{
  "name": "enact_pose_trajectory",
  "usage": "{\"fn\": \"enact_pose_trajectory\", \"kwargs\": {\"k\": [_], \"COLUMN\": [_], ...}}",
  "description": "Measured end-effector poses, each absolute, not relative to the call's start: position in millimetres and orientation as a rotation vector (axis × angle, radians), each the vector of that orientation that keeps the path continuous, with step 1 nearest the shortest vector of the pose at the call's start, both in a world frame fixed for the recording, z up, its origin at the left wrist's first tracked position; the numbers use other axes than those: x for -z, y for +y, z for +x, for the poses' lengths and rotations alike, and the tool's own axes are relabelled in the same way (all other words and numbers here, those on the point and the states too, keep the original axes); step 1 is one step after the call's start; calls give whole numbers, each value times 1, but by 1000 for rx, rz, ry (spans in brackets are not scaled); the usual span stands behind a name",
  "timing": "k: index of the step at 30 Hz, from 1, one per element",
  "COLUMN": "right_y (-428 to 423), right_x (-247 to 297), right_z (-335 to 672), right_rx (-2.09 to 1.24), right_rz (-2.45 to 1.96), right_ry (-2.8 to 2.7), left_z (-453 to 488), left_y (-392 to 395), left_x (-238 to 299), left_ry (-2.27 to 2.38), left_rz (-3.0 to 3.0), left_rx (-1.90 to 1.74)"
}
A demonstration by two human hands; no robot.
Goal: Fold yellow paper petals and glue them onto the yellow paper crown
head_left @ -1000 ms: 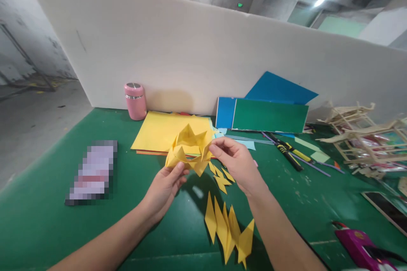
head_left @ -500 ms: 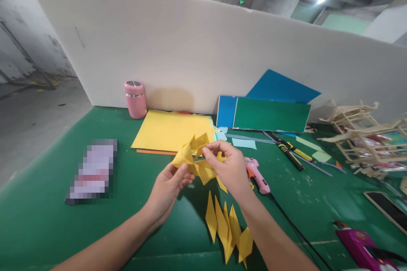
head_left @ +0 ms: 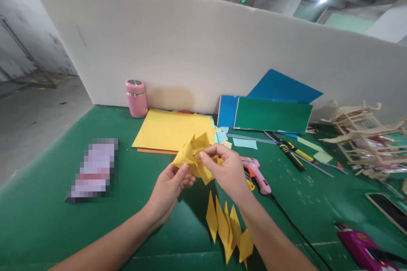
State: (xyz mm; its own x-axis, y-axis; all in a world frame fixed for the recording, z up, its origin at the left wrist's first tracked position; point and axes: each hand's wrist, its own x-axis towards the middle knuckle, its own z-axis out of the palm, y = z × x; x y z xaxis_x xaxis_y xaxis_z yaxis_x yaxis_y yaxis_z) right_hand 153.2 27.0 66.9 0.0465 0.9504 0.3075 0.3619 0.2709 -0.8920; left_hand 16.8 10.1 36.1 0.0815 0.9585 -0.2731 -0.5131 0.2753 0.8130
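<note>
In the head view, a ring-like folded yellow paper piece point(head_left: 185, 155) with pointed flaps is held above the green table. My left hand point(head_left: 171, 186) is closed on its lower left side, thumb on the near face. On the right, my right hand point(head_left: 226, 170) is closed, thumb and forefinger pinched at the inner edge of the paper; the fingertips partly hide what they grip. Several folded yellow paper diamonds point(head_left: 222, 228) lie on the table below my right hand. A pink glue gun point(head_left: 261, 178) rests just right of that hand, its nozzle end partly covered.
Behind my hands lies a stack of yellow sheets point(head_left: 171, 129), with a pink flask point(head_left: 136, 99) beyond. Green board point(head_left: 273, 114) leans on the white partition. Pliers point(head_left: 291, 156), a wooden stick frame point(head_left: 365, 135) and a magenta tool point(head_left: 359, 245) sit right; a pixelated object point(head_left: 93, 169) left.
My right hand has shifted slightly left, its fingertips further inside the folded paper. The yellow point that hung below that hand no longer shows. My left hand keeps its hold.
</note>
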Motion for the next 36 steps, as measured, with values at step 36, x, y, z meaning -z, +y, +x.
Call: {"fn": "enact_pose_trajectory", "kwargs": {"k": [36], "right_y": [25], "right_x": [-67], "right_z": [153], "right_rx": [-779], "right_rz": [-1284], "right_ry": [-1489], "left_z": [19], "left_y": [8], "left_x": [-37], "left_ry": [901], "left_rz": [544], "left_rx": [-1213]}}
